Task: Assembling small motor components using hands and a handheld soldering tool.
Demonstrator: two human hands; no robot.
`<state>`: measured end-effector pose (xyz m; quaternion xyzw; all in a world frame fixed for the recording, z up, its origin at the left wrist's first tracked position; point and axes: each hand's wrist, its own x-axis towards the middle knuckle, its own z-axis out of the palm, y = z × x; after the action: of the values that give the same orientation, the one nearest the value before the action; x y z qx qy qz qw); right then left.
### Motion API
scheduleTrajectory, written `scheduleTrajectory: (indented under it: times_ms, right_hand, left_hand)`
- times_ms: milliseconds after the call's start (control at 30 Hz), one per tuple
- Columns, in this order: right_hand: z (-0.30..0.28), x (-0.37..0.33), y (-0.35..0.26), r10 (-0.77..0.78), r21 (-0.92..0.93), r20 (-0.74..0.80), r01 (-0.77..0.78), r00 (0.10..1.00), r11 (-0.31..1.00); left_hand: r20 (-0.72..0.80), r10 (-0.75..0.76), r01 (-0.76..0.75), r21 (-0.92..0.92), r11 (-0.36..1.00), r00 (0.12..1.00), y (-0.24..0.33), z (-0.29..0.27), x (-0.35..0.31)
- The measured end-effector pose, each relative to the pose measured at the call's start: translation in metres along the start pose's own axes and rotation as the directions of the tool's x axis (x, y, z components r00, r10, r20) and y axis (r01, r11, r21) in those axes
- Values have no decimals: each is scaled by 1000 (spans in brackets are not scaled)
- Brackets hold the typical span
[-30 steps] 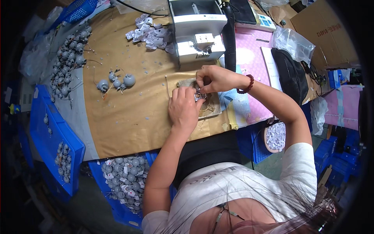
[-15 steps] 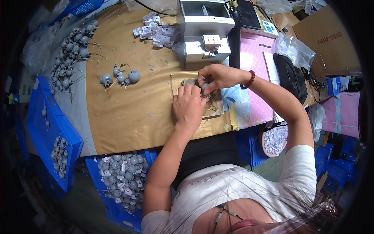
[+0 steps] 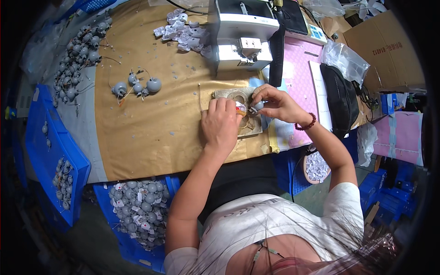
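Observation:
Over a small square fixture board (image 3: 253, 130) with a ring-shaped recess, both my hands are at work. My right hand (image 3: 280, 107) pinches a small grey ball (image 3: 259, 105) with metal bits at its lower left, held above the board's right edge. My left hand (image 3: 220, 123) rests at the board's left side, fingers bent around a small white part with red and orange on it (image 3: 240, 109). Its fingers hide most of that part. Left of my hands, several wired grey balls (image 3: 154, 85) lie on the brown table covering (image 3: 151, 151).
A grey-white machine (image 3: 243, 55) stands behind the board, near a pile of white plastic pieces (image 3: 183, 34). Grey balls heap at the far left (image 3: 75, 68) and fill a blue bin (image 3: 140, 208) below the table edge. A black pouch (image 3: 339, 98) lies right.
My right hand has drawn back to the right with the grey ball, apart from my left hand. The white and red part now shows at my left fingertips. The view has shifted slightly.

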<state>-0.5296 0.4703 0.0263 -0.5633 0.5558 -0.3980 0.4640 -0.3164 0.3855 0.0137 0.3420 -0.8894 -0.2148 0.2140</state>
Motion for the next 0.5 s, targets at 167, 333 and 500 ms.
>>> scheduleTrajectory:
  times_ms: [167,333,500]
  right_hand:
    - [10,-11,14,54,180,-82,-39,995,983]
    - [11,-13,17,62,205,-104,-40,993,978]
    - [14,-13,17,60,212,-140,-29,988,977]
  left_hand:
    - [-50,47,-47,-9,999,998,1,0,-3]
    - [-73,105,-106,-6,994,992,-2,2,-4]
    - [-72,104,-109,-74,991,992,-6,-2,-5]
